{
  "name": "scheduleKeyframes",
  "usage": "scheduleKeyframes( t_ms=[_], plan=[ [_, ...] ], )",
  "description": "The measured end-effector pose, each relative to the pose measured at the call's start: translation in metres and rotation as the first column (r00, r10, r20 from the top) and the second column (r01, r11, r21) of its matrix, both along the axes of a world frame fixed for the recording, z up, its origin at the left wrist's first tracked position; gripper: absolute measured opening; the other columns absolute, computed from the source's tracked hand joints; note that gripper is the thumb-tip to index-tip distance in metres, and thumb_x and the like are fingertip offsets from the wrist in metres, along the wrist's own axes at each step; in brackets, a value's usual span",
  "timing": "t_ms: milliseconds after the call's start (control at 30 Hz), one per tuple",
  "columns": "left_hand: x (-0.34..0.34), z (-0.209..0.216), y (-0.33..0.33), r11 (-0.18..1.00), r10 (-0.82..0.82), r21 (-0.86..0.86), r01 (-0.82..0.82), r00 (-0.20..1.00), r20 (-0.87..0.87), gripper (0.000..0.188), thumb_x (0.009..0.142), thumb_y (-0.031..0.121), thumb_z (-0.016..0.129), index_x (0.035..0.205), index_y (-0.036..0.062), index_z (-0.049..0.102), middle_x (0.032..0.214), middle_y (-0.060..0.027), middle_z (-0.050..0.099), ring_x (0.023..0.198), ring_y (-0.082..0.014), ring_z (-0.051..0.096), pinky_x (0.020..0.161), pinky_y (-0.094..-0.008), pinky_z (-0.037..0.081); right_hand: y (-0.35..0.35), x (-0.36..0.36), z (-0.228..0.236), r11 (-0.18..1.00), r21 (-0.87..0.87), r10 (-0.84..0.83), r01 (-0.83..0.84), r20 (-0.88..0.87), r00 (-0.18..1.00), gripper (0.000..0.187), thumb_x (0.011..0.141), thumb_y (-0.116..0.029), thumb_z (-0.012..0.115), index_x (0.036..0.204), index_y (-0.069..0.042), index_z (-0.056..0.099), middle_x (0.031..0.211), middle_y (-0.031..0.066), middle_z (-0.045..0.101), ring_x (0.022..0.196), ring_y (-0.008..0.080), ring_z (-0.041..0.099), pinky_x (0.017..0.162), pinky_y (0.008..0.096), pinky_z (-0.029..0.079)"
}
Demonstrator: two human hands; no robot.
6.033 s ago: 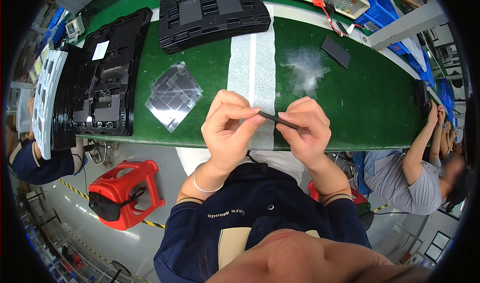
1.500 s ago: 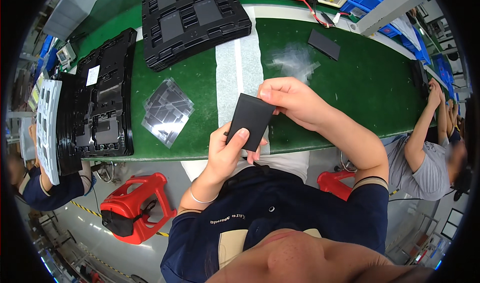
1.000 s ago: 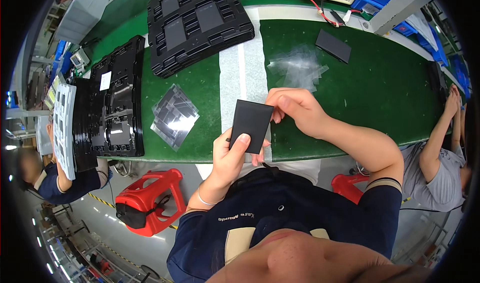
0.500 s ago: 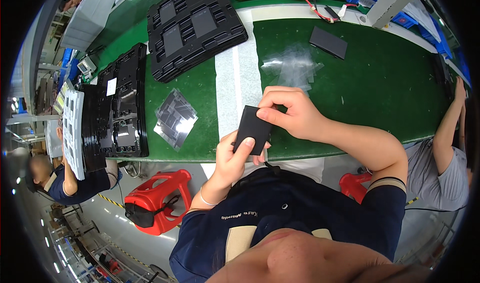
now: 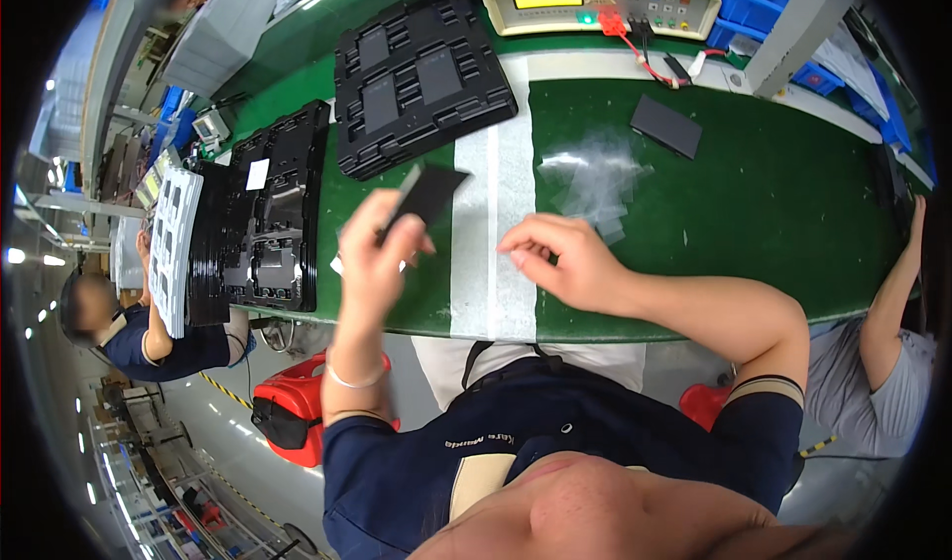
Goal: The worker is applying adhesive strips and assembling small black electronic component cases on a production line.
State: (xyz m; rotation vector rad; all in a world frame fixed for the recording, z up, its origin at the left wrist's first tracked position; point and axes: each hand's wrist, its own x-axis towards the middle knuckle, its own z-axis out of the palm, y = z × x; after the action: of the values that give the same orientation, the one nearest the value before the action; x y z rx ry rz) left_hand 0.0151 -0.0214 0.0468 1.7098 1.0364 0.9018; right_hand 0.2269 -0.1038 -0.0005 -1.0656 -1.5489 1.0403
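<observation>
My left hand [image 5: 375,263] grips a flat black rectangular block [image 5: 432,199] by its lower end, raised and tilted over the table just in front of the upper black tray [image 5: 441,129]. Behind that hand, the sheets of clear film are almost hidden. My right hand [image 5: 560,261] hovers over the white strip [image 5: 493,292] with its fingers curled in. Whether anything small sits between those fingertips cannot be made out. Beyond it lies a loose pile of clear film pieces [image 5: 598,183]. A second flat dark block [image 5: 666,126] rests farther back on the right.
A cream-coloured meter [image 5: 600,7] with a yellow display and red and black leads stands at the back. More black trays [image 5: 273,208] lean at the left beside white trays [image 5: 177,253]. Blue bins [image 5: 744,5] are at the back right. Other people work on both sides.
My left hand has carried the black block left and away from me, toward the upper tray. My right hand has let go of its corner and stays near the strip. The view has shifted.
</observation>
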Motion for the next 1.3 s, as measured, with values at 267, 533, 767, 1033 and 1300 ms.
scheduleKeyframes(
  t_ms=[267,533,767,1033,1300],
  plan=[
    [0.046,0.023,0.169,0.688,0.211,0.726,0.001,0.957,-0.201,0.016,0.078,0.010,0.067,0.089,-0.0013,0.063,0.078,-0.0110,0.058,0.062,-0.0212,0.056,0.060,-0.0286,0.045,-0.006,-0.008,-0.003,0.932,0.287,0.187,-0.223,0.148,0.971,0.007,0.078,-0.006,0.057,0.084,-0.004,0.061,0.075,0.0098,0.060,0.067,0.0275,0.061,0.059,0.0361,0.048],
    [0.079,-0.023,0.255,0.546,0.344,0.783,0.299,0.772,-0.535,0.023,0.079,0.013,0.063,0.101,0.0065,0.067,0.096,-0.0100,0.063,0.087,-0.0304,0.060,0.078,-0.0376,0.048,-0.007,-0.010,-0.009,0.932,0.243,0.240,-0.269,0.143,0.960,0.007,0.079,-0.006,0.058,0.085,-0.006,0.062,0.074,0.0071,0.059,0.064,0.0247,0.058,0.058,0.0349,0.046],
    [0.062,-0.028,0.242,0.718,0.364,0.607,0.340,0.559,-0.745,0.044,0.088,0.044,0.050,0.123,0.0187,0.056,0.134,-0.0097,0.045,0.122,-0.0324,0.039,0.097,-0.0544,0.031,-0.006,-0.008,-0.007,0.921,0.230,0.282,-0.314,0.163,0.945,0.007,0.078,-0.006,0.059,0.085,-0.004,0.062,0.072,0.0082,0.058,0.064,0.0257,0.057,0.058,0.0354,0.046],
    [-0.015,0.043,0.101,0.915,-0.401,-0.128,0.381,0.888,-0.226,0.036,0.073,0.012,0.072,0.104,0.0004,0.057,0.095,-0.0035,0.056,0.089,-0.0114,0.054,0.080,-0.0278,0.045,-0.006,-0.009,0.002,0.929,0.133,0.313,-0.346,0.221,0.924,0.006,0.078,-0.008,0.060,0.081,-0.004,0.062,0.073,0.0082,0.059,0.066,0.0269,0.058,0.060,0.0360,0.046],
    [-0.085,-0.003,0.029,0.930,-0.013,0.191,0.315,0.546,-0.838,0.067,0.051,0.026,0.084,0.103,-0.0018,0.051,0.096,-0.0145,0.049,0.094,-0.0324,0.050,0.083,-0.0373,0.043,-0.004,-0.010,0.004,0.934,0.121,0.291,-0.335,0.286,0.913,0.006,0.077,-0.006,0.060,0.082,-0.004,0.062,0.072,0.0080,0.058,0.065,0.0253,0.057,0.059,0.0347,0.046]
  ],
)
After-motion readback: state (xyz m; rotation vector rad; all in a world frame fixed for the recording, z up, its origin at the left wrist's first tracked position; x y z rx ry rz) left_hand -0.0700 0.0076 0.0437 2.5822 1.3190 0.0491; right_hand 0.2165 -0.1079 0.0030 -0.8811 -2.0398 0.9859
